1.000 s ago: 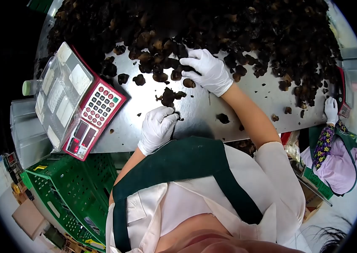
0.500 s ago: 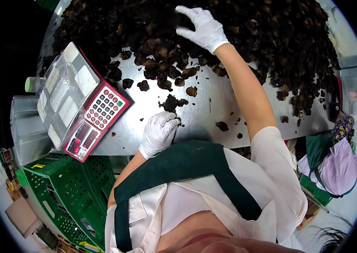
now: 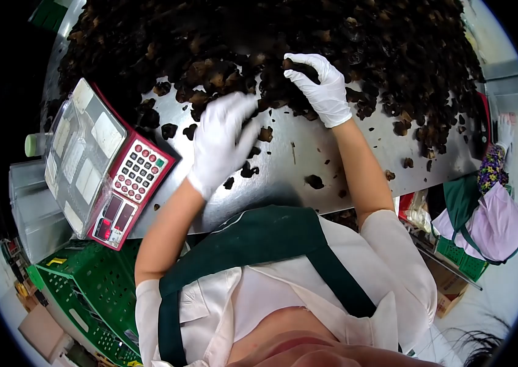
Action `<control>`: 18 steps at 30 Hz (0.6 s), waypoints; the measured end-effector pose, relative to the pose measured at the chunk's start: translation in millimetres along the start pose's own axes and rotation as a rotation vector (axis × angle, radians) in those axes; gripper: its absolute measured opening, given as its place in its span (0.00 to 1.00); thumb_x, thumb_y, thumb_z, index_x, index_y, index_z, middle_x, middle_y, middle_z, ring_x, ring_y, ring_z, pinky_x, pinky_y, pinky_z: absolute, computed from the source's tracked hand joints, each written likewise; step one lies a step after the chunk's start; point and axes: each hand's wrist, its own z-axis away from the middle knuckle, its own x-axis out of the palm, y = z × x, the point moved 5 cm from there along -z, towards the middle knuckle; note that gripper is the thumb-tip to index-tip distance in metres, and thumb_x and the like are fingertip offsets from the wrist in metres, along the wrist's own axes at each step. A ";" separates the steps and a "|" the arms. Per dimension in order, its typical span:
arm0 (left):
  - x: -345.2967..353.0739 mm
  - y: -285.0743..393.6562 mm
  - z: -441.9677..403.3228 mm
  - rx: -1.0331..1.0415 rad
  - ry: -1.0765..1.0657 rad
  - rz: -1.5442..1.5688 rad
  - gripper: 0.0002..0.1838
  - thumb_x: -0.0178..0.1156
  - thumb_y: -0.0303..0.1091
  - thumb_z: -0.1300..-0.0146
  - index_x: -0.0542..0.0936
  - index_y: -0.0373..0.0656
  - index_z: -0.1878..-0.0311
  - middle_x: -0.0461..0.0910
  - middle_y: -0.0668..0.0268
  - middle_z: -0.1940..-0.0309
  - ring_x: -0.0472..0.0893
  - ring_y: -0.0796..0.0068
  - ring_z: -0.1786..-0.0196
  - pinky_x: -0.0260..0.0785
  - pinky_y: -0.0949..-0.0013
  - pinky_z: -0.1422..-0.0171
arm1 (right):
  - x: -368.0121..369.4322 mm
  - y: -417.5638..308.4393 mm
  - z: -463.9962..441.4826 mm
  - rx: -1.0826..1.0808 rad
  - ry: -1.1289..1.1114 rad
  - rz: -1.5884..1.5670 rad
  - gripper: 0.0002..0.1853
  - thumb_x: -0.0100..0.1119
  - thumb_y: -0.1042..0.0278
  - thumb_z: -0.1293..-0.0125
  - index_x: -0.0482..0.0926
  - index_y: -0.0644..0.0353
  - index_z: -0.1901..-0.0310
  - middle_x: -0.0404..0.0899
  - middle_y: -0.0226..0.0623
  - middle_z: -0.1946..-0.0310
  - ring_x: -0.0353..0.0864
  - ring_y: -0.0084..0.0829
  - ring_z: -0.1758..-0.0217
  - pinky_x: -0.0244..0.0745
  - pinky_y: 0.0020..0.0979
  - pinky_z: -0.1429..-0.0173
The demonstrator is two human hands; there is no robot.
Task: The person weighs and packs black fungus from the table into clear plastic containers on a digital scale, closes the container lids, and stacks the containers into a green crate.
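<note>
A large heap of dark brown-black wood ear mushrooms point(image 3: 393, 61) covers the far part of the metal table point(image 3: 283, 177). My right hand point(image 3: 323, 92), in a white glove, is at the heap's near edge, thumb and forefinger curved together around a small brown piece of wood ear mushroom point(image 3: 287, 63). My left hand point(image 3: 222, 140), gloved too, is over the table left of it, blurred by motion. Its thumb stands apart from the stretched fingers, and I see nothing held. Loose pieces, such as one dark mushroom piece point(image 3: 314, 181), are scattered on the near metal.
A red and white digital scale point(image 3: 139, 171) wrapped in clear plastic stands at the left, beside a green-capped bottle point(image 3: 34, 145). A green crate point(image 3: 97, 287) is below the table's left edge. At far right, a co-worker in a lilac top point(image 3: 494, 220) bends near the table.
My left hand has moved up and away from my body, leaving the near edge. My right hand has come nearer and to the right, its fingers closing. The mushroom clump by my left hand has shifted.
</note>
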 end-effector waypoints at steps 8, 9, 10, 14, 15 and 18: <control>54.1 -42.5 -59.4 -0.209 -0.192 0.045 0.20 0.70 0.33 0.38 0.83 0.49 0.41 0.81 0.64 0.51 0.81 0.60 0.46 0.76 0.60 0.40 | -18.5 -5.1 6.4 0.211 0.085 -0.404 0.17 0.69 0.75 0.31 0.83 0.62 0.42 0.87 0.32 0.49 0.84 0.19 0.50 0.81 0.22 0.47; 56.7 -44.9 -58.0 -0.206 -0.206 -0.011 0.16 0.70 0.32 0.38 0.85 0.48 0.46 0.82 0.63 0.53 0.81 0.59 0.46 0.76 0.60 0.40 | -27.1 2.9 6.0 0.280 0.082 -0.422 0.18 0.67 0.75 0.30 0.83 0.60 0.39 0.87 0.33 0.49 0.84 0.18 0.50 0.80 0.22 0.49; 56.1 -47.2 -56.9 -0.191 -0.205 0.009 0.17 0.68 0.28 0.37 0.85 0.47 0.45 0.83 0.64 0.52 0.82 0.63 0.47 0.75 0.63 0.40 | -33.9 8.2 4.6 0.303 0.100 -0.473 0.18 0.67 0.75 0.29 0.82 0.60 0.39 0.87 0.33 0.50 0.84 0.18 0.50 0.80 0.22 0.50; 42.2 -43.9 -53.3 -0.622 -0.171 0.536 0.17 0.65 0.21 0.35 0.86 0.43 0.44 0.87 0.69 0.51 0.83 0.78 0.53 0.75 0.73 0.42 | -52.2 24.8 8.5 0.412 0.104 -0.725 0.22 0.64 0.70 0.28 0.78 0.61 0.34 0.87 0.37 0.52 0.82 0.20 0.57 0.80 0.24 0.50; 40.0 -45.8 -52.2 -0.620 -0.170 0.533 0.17 0.65 0.21 0.35 0.86 0.43 0.44 0.87 0.69 0.51 0.83 0.78 0.53 0.75 0.73 0.42 | -54.8 27.9 10.1 0.423 0.082 -0.792 0.23 0.63 0.70 0.29 0.77 0.61 0.33 0.88 0.37 0.52 0.82 0.21 0.58 0.81 0.24 0.51; 27.4 -46.9 -47.7 -0.649 -0.073 0.854 0.16 0.65 0.18 0.36 0.85 0.37 0.44 0.87 0.69 0.50 0.81 0.85 0.54 0.75 0.78 0.41 | -58.4 29.6 15.5 0.435 0.097 -0.832 0.26 0.60 0.67 0.29 0.75 0.60 0.31 0.87 0.39 0.50 0.81 0.21 0.60 0.80 0.24 0.53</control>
